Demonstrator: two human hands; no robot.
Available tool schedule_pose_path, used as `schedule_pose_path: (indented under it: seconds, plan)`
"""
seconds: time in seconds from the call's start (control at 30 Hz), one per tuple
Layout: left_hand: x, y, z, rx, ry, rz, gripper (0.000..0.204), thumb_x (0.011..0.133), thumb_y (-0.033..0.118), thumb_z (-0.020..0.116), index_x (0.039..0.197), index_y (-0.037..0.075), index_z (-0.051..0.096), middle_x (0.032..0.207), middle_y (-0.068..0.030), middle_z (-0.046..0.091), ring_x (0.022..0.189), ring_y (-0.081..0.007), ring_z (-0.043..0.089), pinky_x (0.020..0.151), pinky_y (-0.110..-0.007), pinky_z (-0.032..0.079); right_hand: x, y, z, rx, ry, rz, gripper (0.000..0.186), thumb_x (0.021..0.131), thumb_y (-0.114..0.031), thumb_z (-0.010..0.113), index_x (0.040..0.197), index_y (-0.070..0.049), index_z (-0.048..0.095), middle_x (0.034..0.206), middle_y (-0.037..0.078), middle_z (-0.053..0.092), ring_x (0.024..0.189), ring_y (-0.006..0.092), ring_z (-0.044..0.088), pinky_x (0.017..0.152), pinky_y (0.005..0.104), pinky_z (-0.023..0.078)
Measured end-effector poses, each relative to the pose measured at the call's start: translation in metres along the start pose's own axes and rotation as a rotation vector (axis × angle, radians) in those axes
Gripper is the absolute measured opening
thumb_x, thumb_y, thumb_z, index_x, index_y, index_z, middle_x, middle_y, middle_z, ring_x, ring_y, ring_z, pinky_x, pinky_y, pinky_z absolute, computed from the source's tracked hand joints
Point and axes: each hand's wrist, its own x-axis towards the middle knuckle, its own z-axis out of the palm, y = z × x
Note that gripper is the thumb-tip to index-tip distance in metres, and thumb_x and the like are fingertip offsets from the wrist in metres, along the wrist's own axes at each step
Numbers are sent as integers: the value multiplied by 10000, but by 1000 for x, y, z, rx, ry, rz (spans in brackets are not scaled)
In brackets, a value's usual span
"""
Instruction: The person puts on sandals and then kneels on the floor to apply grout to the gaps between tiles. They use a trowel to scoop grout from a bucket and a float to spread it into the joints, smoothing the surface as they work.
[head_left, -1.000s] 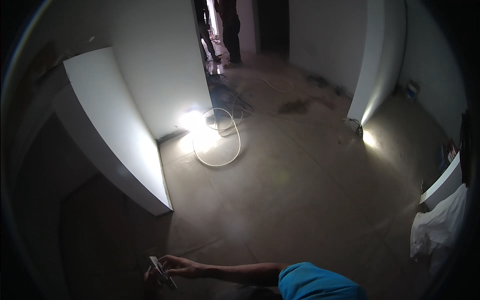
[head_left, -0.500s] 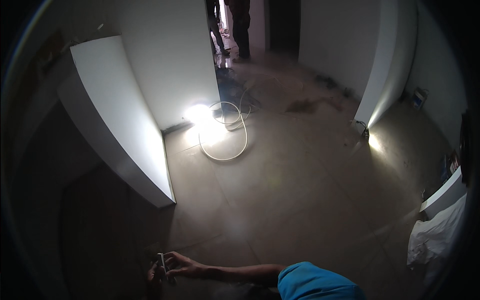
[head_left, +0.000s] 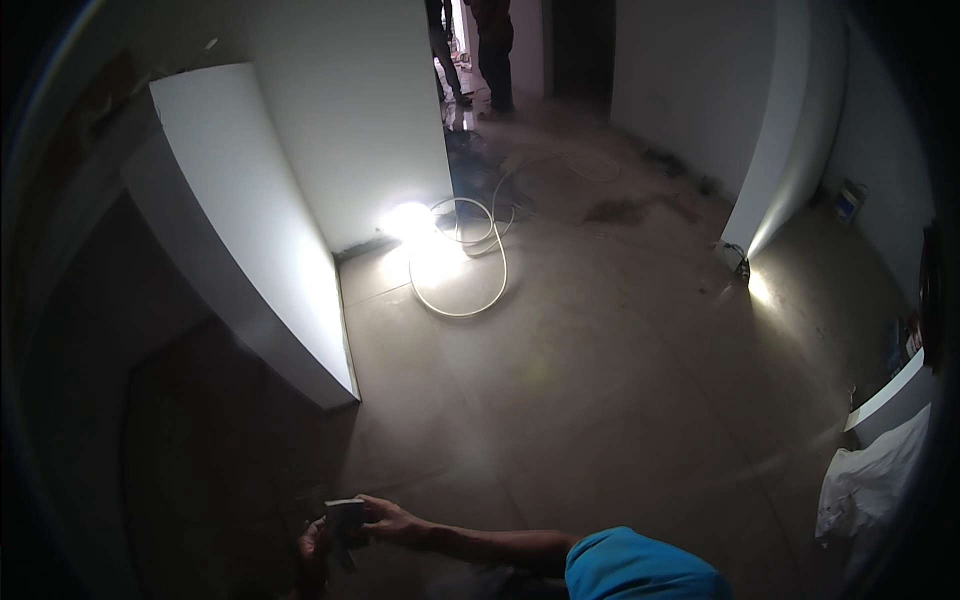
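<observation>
Low in the view, both hands are at a small, flat grey rectangular piece (head_left: 345, 514) with a pale top edge; its exact kind is too dark to make out. My right hand (head_left: 388, 520) reaches in from the right, below a blue sleeve, and its fingers are closed on the right side of the piece. In shadow at the left side, my left hand (head_left: 313, 548) has its fingers curled against the same piece. Something darker hangs below it between the hands.
A bright lamp (head_left: 408, 218) lies by the wall with a coiled pale cable (head_left: 462, 315). A white panel (head_left: 265, 210) stands to the left. Two people (head_left: 494, 55) stand in the far doorway. White sheeting (head_left: 872, 480) and a container (head_left: 850, 201) are at the right.
The grey piece has turned from edge-on to showing its broad face. Both hands have shifted slightly with it. The whole view has swung a little to the left.
</observation>
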Motion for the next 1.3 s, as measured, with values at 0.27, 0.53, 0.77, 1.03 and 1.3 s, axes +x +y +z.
schedule_pose_path:
  seconds: [0.27, 0.53, 0.77, 1.03, 1.3]
  plan:
    - [1, -4, -21, 171, 203, -24, 323, 831, 81, 670, 1126, -19, 587, 1040, -80, 614, 879, -131, 601, 630, -300, 579, -33, -25, -35, -106, 339, 12, 470, 897, -160, 682, 1283, -28, 450, 1182, 125, 608, 1078, 179, 595, 905, 311, 492]
    - [9, -45, -64, 217, 264, 86, 545, 700, 52, 740, 1106, 68, 377, 1029, -80, 451, 862, -144, 519, 592, -283, 545, -79, -6, -45, -845, 583, 14, 418, 873, -194, 703, 1211, -48, 505, 1079, 124, 651, 1019, 253, 643, 853, 344, 514]
    - [13, -42, -61, 250, 254, 59, 581, 680, 69, 775, 1147, 11, 433, 1045, -105, 548, 898, -163, 571, 685, -301, 528, -119, 13, -57, -935, 376, 57, 318, 866, -137, 675, 1167, -109, 577, 1070, 120, 645, 1006, 270, 643, 868, 362, 518]
    - [2, 10, -35, 314, 137, -81, 256, 743, 119, 777, 912, -3, 627, 809, -49, 660, 684, -118, 632, 616, -281, 529, -148, 4, -63, -1048, 384, 25, 254, 834, -102, 689, 1075, -85, 612, 1056, 129, 630, 995, 324, 628, 853, 398, 519]
    - [0, 8, -39, 260, 208, -133, 219, 774, 129, 752, 909, 7, 629, 782, -45, 658, 629, -124, 628, 539, -298, 541, -152, -9, -96, -981, 597, -147, 300, 812, -82, 697, 1091, -71, 586, 990, 150, 629, 901, 292, 652, 783, 382, 532]
